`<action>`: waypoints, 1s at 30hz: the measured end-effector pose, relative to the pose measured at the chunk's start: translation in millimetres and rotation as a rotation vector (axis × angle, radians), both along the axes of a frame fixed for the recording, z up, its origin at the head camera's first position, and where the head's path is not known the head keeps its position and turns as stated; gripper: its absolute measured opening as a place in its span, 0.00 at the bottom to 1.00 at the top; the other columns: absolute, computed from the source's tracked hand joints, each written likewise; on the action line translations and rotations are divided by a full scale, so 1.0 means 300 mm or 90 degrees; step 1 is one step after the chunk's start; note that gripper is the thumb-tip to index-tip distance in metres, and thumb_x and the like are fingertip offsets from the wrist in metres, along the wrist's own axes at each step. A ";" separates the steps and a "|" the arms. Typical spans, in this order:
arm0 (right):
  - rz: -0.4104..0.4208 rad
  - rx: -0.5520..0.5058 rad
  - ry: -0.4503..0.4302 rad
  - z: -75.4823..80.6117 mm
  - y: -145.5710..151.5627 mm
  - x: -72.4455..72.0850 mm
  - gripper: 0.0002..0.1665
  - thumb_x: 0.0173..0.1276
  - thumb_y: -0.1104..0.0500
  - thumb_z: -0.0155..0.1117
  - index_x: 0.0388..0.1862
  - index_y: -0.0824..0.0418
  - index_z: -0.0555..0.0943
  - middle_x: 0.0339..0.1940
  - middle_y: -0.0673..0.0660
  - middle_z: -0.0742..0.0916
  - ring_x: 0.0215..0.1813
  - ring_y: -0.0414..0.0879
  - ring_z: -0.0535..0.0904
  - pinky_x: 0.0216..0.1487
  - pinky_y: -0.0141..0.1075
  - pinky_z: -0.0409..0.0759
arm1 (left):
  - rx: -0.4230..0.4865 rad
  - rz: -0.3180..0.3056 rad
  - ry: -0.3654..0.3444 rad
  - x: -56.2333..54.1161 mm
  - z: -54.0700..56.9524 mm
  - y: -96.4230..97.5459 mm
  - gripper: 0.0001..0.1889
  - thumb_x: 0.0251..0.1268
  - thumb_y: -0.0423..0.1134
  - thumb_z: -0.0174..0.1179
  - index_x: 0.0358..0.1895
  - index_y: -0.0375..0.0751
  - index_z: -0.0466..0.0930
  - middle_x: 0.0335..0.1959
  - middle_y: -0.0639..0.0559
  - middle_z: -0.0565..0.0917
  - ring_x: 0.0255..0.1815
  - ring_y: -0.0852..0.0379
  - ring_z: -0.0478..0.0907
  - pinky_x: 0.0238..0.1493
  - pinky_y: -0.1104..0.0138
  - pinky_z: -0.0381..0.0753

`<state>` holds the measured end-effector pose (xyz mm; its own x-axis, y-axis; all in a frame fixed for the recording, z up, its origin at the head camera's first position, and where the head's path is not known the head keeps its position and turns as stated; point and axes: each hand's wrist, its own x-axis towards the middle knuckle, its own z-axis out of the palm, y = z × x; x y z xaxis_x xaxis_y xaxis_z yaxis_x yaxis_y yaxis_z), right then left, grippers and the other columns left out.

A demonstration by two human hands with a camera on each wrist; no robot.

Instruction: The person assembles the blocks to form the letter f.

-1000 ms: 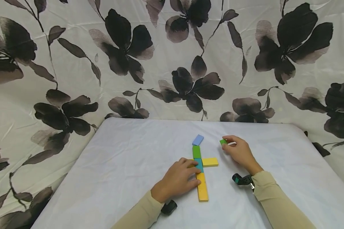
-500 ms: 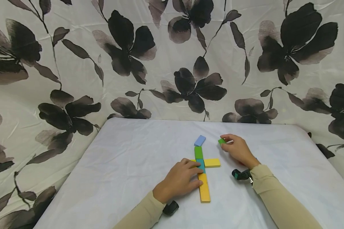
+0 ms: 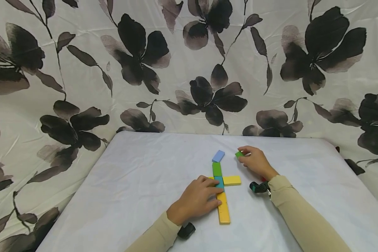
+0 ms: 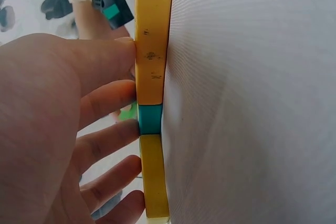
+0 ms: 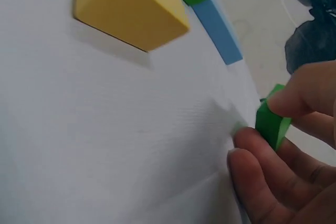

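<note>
My right hand [image 3: 255,161] pinches a small green block [image 5: 270,124] between thumb and fingers, close over the cloth and to the right of a blue block [image 3: 218,156]. My left hand [image 3: 196,197] lies over a row of flat blocks, its spread fingers touching them. In the left wrist view the thumb meets a long orange-yellow block [image 4: 152,30], and fingertips lie along a teal block [image 4: 150,119] and a yellow block [image 4: 155,177]. Another green block [image 3: 217,169] joins the teal one to the tilted blue one. A second yellow block [image 3: 232,180] sticks out to the right.
The blocks lie on a table with a white cloth [image 3: 138,168]. A flowered curtain [image 3: 176,63] hangs behind its far edge. Something red [image 3: 264,179] shows partly beneath my right wrist. Dark wrist devices [image 3: 186,231] are strapped to both wrists.
My right hand has moved a little to the left with the green block, nearer the blue block. The left hand has stayed on the row.
</note>
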<state>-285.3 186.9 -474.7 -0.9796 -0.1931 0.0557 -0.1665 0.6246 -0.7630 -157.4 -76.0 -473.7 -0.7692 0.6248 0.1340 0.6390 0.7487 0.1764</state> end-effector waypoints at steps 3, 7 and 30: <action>0.018 0.015 -0.015 0.009 -0.006 -0.023 0.27 0.66 0.62 0.63 0.65 0.64 0.77 0.54 0.66 0.82 0.39 0.49 0.84 0.36 0.38 0.83 | 0.004 0.003 -0.001 0.000 -0.001 -0.002 0.22 0.71 0.60 0.57 0.63 0.59 0.82 0.66 0.57 0.76 0.61 0.54 0.70 0.58 0.61 0.74; 0.043 0.016 -0.041 0.026 -0.010 -0.045 0.27 0.67 0.62 0.63 0.65 0.66 0.77 0.53 0.66 0.81 0.38 0.49 0.83 0.37 0.38 0.84 | 0.006 0.007 -0.001 -0.005 -0.002 -0.003 0.23 0.71 0.61 0.57 0.63 0.60 0.82 0.66 0.57 0.76 0.61 0.54 0.70 0.58 0.60 0.73; 0.027 0.024 -0.070 0.012 -0.049 -0.093 0.27 0.69 0.60 0.66 0.65 0.66 0.77 0.53 0.66 0.81 0.35 0.47 0.82 0.37 0.37 0.82 | 0.001 0.004 -0.012 0.000 0.000 -0.004 0.24 0.69 0.63 0.58 0.62 0.59 0.83 0.66 0.57 0.76 0.61 0.54 0.70 0.59 0.60 0.73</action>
<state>-313.1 172.3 -471.0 -0.9703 -0.2346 -0.0591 -0.1104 0.6467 -0.7547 -157.4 -77.1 -473.7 -0.7752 0.6202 0.1204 0.6312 0.7523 0.1889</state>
